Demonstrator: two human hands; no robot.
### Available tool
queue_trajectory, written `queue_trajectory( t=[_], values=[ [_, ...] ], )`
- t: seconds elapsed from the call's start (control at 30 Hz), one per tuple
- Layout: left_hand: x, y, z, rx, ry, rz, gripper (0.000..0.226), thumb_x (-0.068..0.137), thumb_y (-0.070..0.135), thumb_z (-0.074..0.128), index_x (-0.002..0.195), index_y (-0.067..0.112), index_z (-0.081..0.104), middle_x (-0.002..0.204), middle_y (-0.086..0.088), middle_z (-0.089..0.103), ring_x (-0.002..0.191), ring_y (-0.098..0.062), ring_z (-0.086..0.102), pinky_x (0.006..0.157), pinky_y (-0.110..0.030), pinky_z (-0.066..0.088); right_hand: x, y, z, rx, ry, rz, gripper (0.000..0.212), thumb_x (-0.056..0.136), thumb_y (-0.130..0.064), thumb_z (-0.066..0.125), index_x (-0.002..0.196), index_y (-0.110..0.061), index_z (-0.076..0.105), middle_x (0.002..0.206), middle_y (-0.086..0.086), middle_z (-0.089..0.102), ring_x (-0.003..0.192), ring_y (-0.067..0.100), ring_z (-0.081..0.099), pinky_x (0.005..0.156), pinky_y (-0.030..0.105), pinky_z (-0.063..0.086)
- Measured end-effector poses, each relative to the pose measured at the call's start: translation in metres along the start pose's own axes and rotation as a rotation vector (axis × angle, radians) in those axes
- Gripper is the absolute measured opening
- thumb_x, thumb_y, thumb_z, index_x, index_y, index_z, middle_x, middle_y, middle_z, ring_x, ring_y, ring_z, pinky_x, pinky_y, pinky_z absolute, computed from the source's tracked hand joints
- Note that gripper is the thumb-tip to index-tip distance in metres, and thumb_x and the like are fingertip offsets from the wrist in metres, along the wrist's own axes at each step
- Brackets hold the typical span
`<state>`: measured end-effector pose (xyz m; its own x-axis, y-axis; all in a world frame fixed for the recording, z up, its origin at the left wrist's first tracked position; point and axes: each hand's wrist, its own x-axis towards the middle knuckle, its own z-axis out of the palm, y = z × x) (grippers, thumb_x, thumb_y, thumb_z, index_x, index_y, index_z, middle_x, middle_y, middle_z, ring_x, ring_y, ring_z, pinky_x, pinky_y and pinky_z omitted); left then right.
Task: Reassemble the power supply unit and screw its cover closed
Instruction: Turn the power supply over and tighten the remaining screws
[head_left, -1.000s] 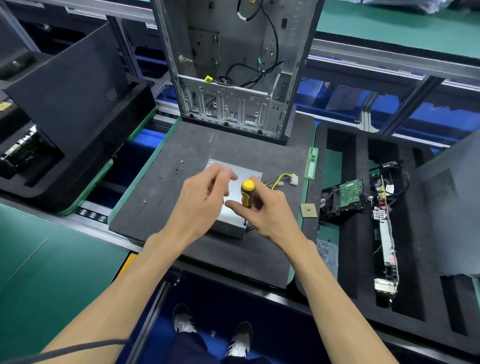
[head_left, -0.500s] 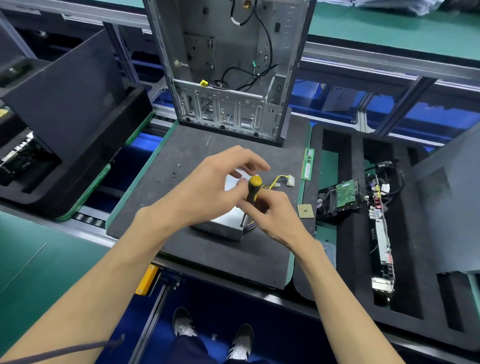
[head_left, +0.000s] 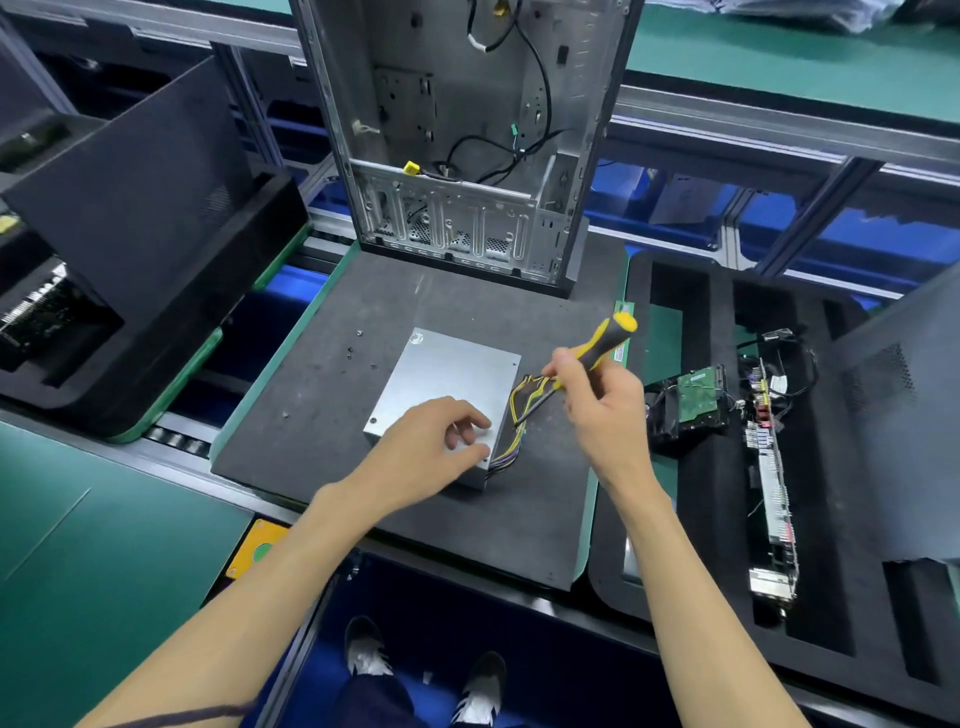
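The left hand (head_left: 436, 447) rests curled on the metal box (head_left: 441, 384); right of the box, right-hand fingers (head_left: 563, 366) pinch the screwdriver (head_left: 582, 364), tip slanting down toward it.

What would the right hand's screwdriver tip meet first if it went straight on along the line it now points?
Probably the bundle of yellow and black wires leaving the power supply unit: the screwdriver in the right hand slants down-left with its tip among them. Depth is unclear, so it may pass over them and reach the unit's side.

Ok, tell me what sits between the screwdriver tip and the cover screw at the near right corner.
Nothing visible. The black-and-yellow screwdriver in the right hand angles over the cable bundle; the left hand rests on the grey metal power supply just beside that corner.
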<state>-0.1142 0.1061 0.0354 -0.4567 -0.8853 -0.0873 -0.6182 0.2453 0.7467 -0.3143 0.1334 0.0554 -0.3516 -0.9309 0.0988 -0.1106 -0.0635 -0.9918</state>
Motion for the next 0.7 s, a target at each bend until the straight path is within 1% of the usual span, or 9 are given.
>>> queue_trajectory(
  t=[0.07,0.1,0.13,0.23,0.37,0.47,0.57,0.63,0.7],
  values=[
    [0.005,0.004,0.003,-0.039,0.018,0.007,0.021,0.087,0.023,0.077,0.107,0.022,0.071,0.09,0.009,0.066,0.078,-0.011,0.059,0.078,-0.025,0.049,0.005,0.0,-0.003,0.084,0.06,0.035,0.027,0.096,-0.039,0.06,0.076,-0.022,0.069,0.066,0.008,0.06,0.053,0.012,0.037,0.057,0.036,0.032],
    [0.008,0.006,0.005,-0.061,0.026,0.012,0.022,0.086,0.022,0.077,0.107,0.022,0.071,0.089,0.009,0.066,0.078,-0.011,0.06,0.076,-0.024,0.049,0.007,0.0,-0.004,0.101,0.071,0.042,0.028,0.097,-0.037,0.06,0.075,-0.022,0.068,0.069,0.018,0.059,0.052,0.011,0.038,0.056,0.037,0.032],
    [0.011,0.007,0.007,-0.083,0.033,0.018,0.022,0.086,0.022,0.078,0.107,0.023,0.071,0.088,0.009,0.066,0.077,-0.011,0.06,0.074,-0.023,0.048,0.008,0.0,-0.004,0.106,0.072,0.044,0.028,0.097,-0.037,0.06,0.075,-0.022,0.068,0.068,0.019,0.057,0.051,0.011,0.038,0.055,0.035,0.032],
    [0.018,0.009,0.009,-0.088,0.026,0.02,0.026,0.083,0.023,0.08,0.107,0.027,0.07,0.089,0.009,0.065,0.081,-0.01,0.06,0.075,-0.024,0.049,0.01,0.0,-0.003,0.102,0.063,0.043,0.029,0.097,-0.038,0.059,0.074,-0.024,0.068,0.058,0.002,0.049,0.05,0.013,0.037,0.054,0.033,0.032],
    [0.027,0.002,0.009,0.15,0.07,0.045,0.032,0.087,0.031,0.075,0.117,0.026,0.066,0.096,0.012,0.057,0.093,-0.011,0.052,0.087,-0.03,0.047,0.02,-0.002,-0.001,0.1,0.095,0.038,0.029,0.095,-0.042,0.059,0.072,-0.03,0.069,0.057,0.005,0.04,0.054,0.021,0.035,0.056,0.036,0.03],
    [0.037,-0.001,0.008,0.216,0.139,0.056,0.034,0.09,0.033,0.072,0.122,0.023,0.065,0.099,0.006,0.056,0.096,-0.015,0.05,0.09,-0.031,0.043,0.031,-0.003,0.003,0.053,0.09,0.027,0.028,0.094,-0.049,0.058,0.077,-0.03,0.07,0.056,-0.009,0.045,0.059,0.022,0.038,0.061,0.038,0.032],
    [0.047,-0.002,0.01,0.223,0.175,0.038,0.039,0.092,0.032,0.071,0.128,0.021,0.062,0.095,0.003,0.055,0.093,-0.019,0.05,0.091,-0.035,0.043,0.044,-0.002,0.007,-0.065,0.073,-0.024,0.029,0.094,-0.053,0.054,0.084,-0.028,0.067,0.062,-0.017,0.059,0.057,0.009,0.044,0.06,0.03,0.039],
    [0.053,-0.002,0.011,0.234,0.177,0.019,0.042,0.091,0.034,0.07,0.13,0.021,0.06,0.092,0.003,0.054,0.093,-0.02,0.051,0.09,-0.035,0.042,0.053,0.001,0.011,-0.122,0.055,-0.055,0.029,0.093,-0.056,0.052,0.084,-0.031,0.065,0.073,-0.014,0.068,0.058,0.003,0.048,0.06,0.023,0.041],
    [0.059,-0.001,0.011,0.261,0.158,-0.003,0.044,0.091,0.038,0.069,0.132,0.024,0.059,0.088,0.005,0.054,0.093,-0.02,0.053,0.088,-0.034,0.042,0.061,0.005,0.014,-0.161,0.029,-0.072,0.025,0.092,-0.056,0.052,0.081,-0.036,0.063,0.08,0.001,0.07,0.058,0.004,0.047,0.059,0.021,0.04]
  ],
)
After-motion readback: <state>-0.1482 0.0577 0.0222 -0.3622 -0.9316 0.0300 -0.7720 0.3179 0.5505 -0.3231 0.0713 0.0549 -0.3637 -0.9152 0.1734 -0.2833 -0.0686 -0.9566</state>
